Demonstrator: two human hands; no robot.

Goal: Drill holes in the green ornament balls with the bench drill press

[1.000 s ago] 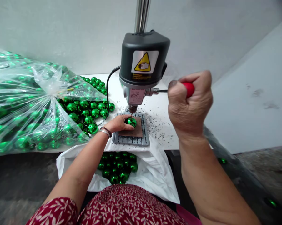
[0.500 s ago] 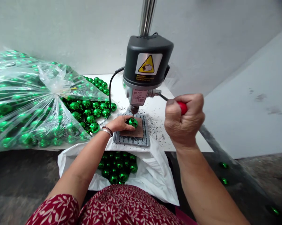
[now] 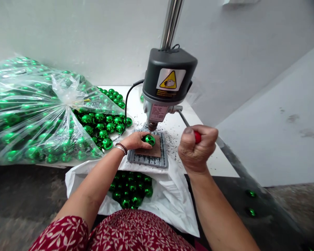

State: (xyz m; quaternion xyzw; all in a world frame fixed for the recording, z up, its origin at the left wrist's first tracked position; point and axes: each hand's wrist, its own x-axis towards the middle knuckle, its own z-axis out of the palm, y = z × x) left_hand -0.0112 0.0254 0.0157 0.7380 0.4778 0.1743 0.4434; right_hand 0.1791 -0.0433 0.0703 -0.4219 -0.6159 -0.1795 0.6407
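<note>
Facing pale grey walls [image 3: 107,35], at a white table [image 3: 219,165] strewn with dark shavings. At left, see 1 bulging, clear plastic bag [image 3: 42,118], knotted on top, full of shiny green balls, with loose green balls [image 3: 107,143] beside it. At centre, see 1 dark grey drill press [image 3: 170,73] on a chrome column. Below the table edge, see white crumpled fabric [image 3: 170,191] around more green balls. Under the chuck, see 1 slotted grey metal base [image 3: 146,164] bearing 1 flat brown board [image 3: 154,152]. With right hand [image 3: 198,148], grip the red round knob [image 3: 197,137] of the lever in a closed fist. With left hand [image 3: 136,140], pinch 1 glossy green ball [image 3: 150,140] on the board, thumb and fingers parted only to its width. Cannot tell whether the bit touches it.
</note>
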